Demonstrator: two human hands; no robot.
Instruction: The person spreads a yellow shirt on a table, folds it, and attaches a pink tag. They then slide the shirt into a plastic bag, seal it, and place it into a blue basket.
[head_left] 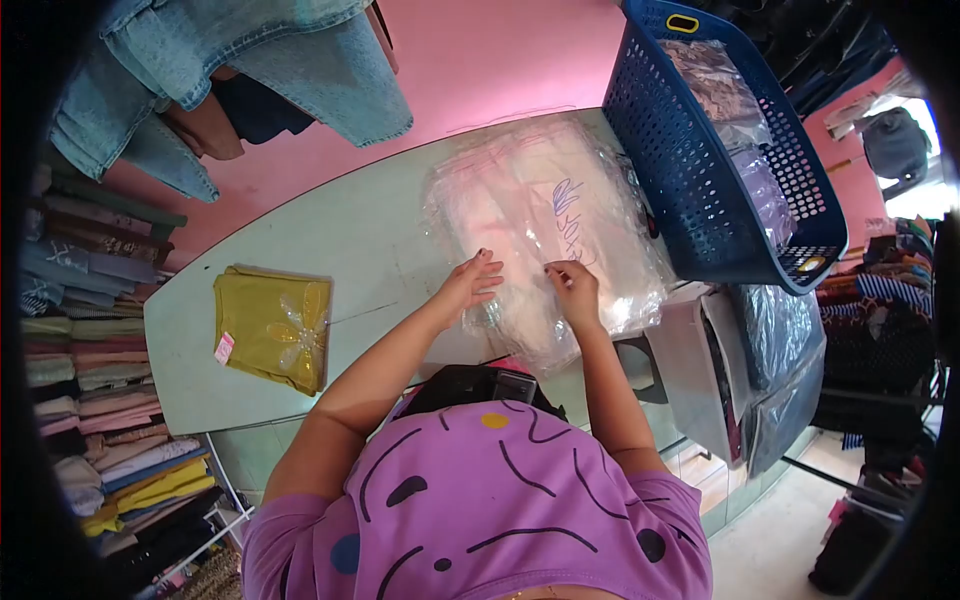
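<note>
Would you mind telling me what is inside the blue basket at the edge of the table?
The blue basket holds clear plastic bags of folded garments, one patterned on top, a purplish one below it. Whatever lies beneath them is covered, and the basket's wall hides the bottom.

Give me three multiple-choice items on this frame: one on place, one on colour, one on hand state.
1. Where is the blue basket?
A. at the table's right end
B. under the table
C. on the yellow garment

2. What colour is the folded garment on the left of the table?
A. red
B. yellow
C. black

3. What are the hands doing?
A. both hang off the table
B. both rest on the clear plastic bag
C. both grip the basket

Answers:
1. A, the basket sits at the right end, beside the bag.
2. B, it is yellow with a pink tag.
3. B, the left hand lies flat and the right hand pinches the plastic.
</note>
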